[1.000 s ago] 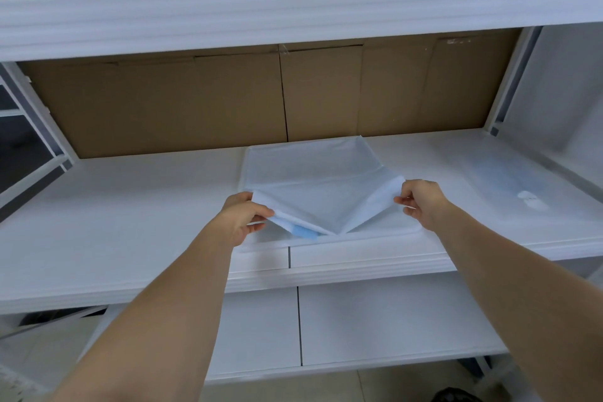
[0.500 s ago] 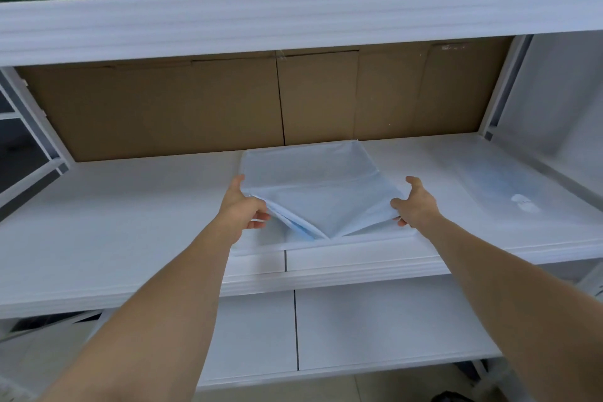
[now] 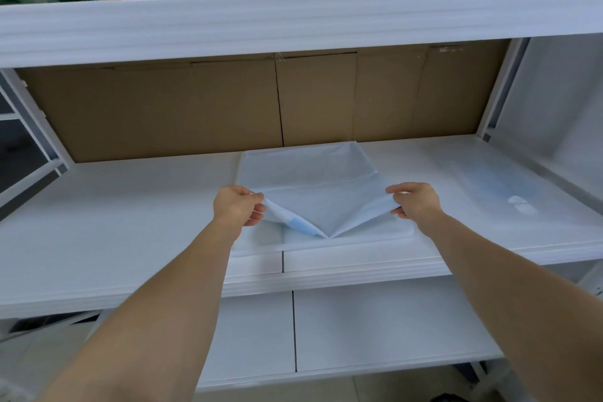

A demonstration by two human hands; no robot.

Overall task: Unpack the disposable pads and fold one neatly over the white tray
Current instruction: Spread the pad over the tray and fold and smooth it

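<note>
Pad: one pale blue sheet, spread over the white tray on the middle shelf; far part lies flat, near edge is lifted and sags to a point at the centre.
Left hand: thumb and fingers pinched on the pad's near left corner.
Right hand: thumb and fingers pinched on the near right corner.
Pack of pads: clear wrapper, well to the right on the same shelf.
Handling note: the fold looks to be in progress. Keep both corners level and taut so the sag flattens, carry them evenly toward the far edge, match edges, then press the crease.
</note>
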